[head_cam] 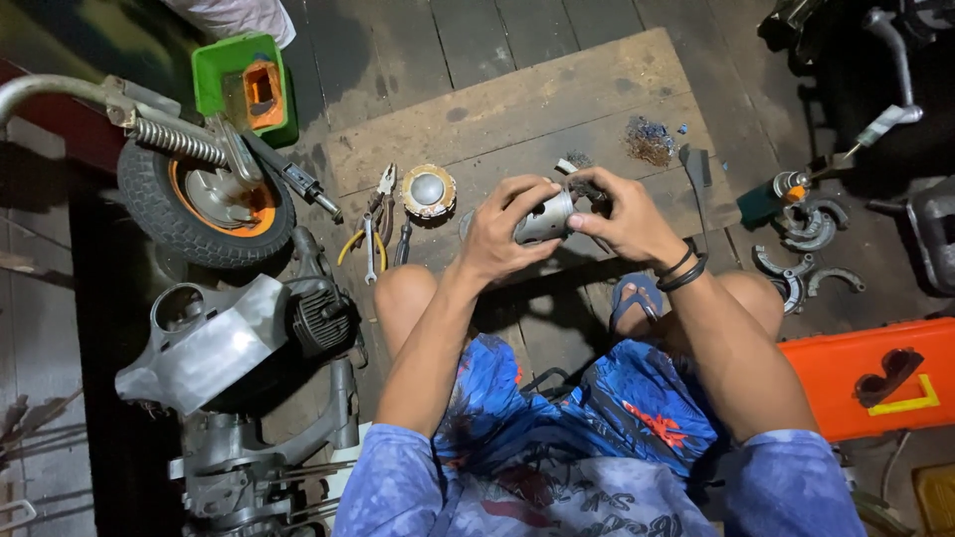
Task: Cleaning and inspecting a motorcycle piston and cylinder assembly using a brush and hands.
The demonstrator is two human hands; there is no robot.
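Observation:
A silver metal cylinder [545,219], shaped like a piston, is held between both hands over a wooden board [507,109]. My left hand [502,231] wraps around its left side. My right hand [622,214] grips its right end, with fingers over a dark part there. Black bands circle my right wrist. I sit with knees apart, in blue patterned shorts.
A small wheel with an orange rim [204,204] and spring lies at left, beside an engine casing [214,338]. Pliers and a wrench [376,229] and a round metal disc [429,190] lie on the floor. An orange case [865,378] sits right, curved metal parts [811,268] above it.

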